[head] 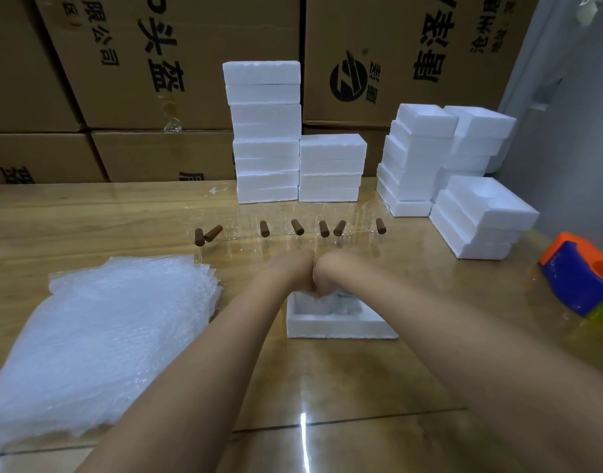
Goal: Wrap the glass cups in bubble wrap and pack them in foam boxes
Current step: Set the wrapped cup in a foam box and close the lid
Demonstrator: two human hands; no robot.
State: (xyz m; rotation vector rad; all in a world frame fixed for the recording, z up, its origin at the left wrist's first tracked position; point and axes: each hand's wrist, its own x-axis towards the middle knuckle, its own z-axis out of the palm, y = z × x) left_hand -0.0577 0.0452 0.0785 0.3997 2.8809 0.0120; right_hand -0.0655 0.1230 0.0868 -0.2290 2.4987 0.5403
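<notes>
My left hand [293, 273] and right hand [331, 272], pressed together, reach into the open foam box [327, 327] on the surface [88, 227], apparently to seat a bubble-wrapped cup [344, 300] snugly, their grip hidden from view, while bare glass cups [265, 229] wait behind.

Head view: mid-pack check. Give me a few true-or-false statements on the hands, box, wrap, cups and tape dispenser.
1. The left hand and right hand meet above the open foam box. True.
2. The bubble wrap lies right of that box. False: it lies to its left.
3. Glass cups with brown handles stand in a row beyond the hands. True.
4. The tape dispenser sits atop the foam stacks. False: it sits on the table at the right edge, apart from the foam stacks.
</notes>
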